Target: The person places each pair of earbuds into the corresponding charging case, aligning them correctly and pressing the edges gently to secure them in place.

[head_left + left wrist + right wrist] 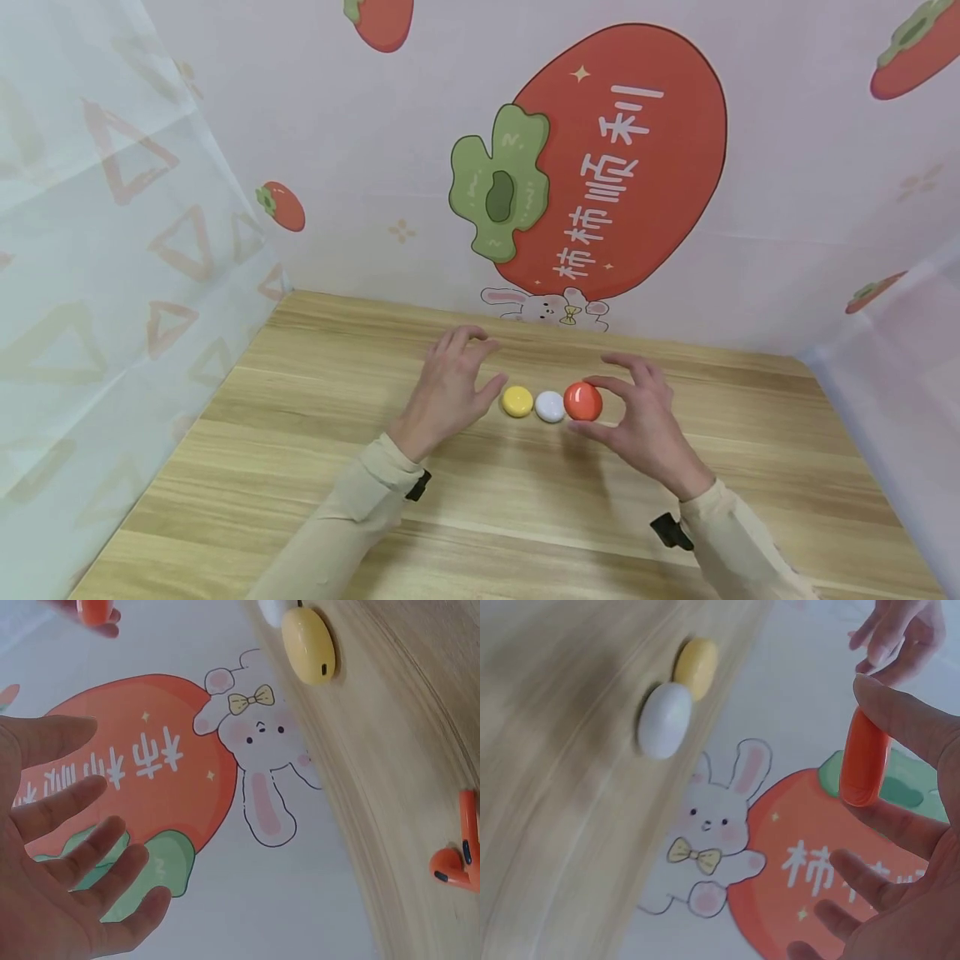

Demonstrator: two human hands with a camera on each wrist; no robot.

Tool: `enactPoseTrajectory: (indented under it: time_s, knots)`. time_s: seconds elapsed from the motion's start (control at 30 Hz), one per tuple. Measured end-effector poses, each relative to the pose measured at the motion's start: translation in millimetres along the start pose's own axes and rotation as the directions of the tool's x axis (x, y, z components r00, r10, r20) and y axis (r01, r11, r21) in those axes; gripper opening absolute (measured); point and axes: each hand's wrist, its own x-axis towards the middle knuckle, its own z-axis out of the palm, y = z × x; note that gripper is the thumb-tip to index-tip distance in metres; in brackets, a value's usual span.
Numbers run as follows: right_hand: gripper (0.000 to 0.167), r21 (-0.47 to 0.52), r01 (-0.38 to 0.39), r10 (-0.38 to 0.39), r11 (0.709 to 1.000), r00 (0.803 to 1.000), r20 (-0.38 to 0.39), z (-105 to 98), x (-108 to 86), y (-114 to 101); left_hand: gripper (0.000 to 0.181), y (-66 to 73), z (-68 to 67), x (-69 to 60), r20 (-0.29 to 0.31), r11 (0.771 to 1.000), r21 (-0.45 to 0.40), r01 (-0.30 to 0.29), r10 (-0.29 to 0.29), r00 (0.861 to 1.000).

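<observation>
Between thumb and index finger my right hand (643, 417) pinches a round, glossy orange earbud case (865, 759), raised off the table. To its left a white round case (550, 407) and a yellow round case (517, 402) lie side by side; the yellow one shows a small dark port in the left wrist view. My left hand (450, 387) hovers left of the yellow case, fingers spread and holding nothing. Two orange earbuds (454, 871) with stems lie on the table in the left wrist view; the head view does not show them.
The wood-grain table (300, 417) meets an upright backdrop (360, 250) printed with persimmons and a rabbit just behind the cases. A patterned white sheet (75, 250) stands along the left edge, and another pale sheet (900, 375) along the right.
</observation>
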Motion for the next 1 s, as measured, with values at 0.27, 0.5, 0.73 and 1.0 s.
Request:
enactPoseTrajectory:
  time_s: [0.27, 0.5, 0.73, 1.0]
  knots:
    - [0.054, 0.024, 0.113, -0.112, 0.993, 0.992, -0.052, 2, 1.4, -14, 0.037, 9.6, 2.9, 1.3, 0.051, 0.998, -0.056, -0.013, 0.016, 0.999]
    - [0.055, 0.010, 0.194, -0.192, 0.981, 0.978, -0.083, 4, 2.7, -22, 0.038, 16.1, 4.8, 3.4, 0.074, 0.987, -0.162, 0.003, 0.009, 0.997]
    - [0.057, 0.008, 0.220, -0.219, 0.975, 0.972, -0.089, 5, 3.4, -27, 0.036, 21.7, 5.1, 3.8, 0.142, 0.972, -0.229, 0.054, -0.022, 0.990]
    - [0.058, -0.006, 0.253, -0.252, 0.967, 0.962, -0.106, 7, 4.4, -30, 0.024, 24.4, 6.8, 4.0, 0.267, 0.925, -0.340, 0.170, -0.078, 0.961]
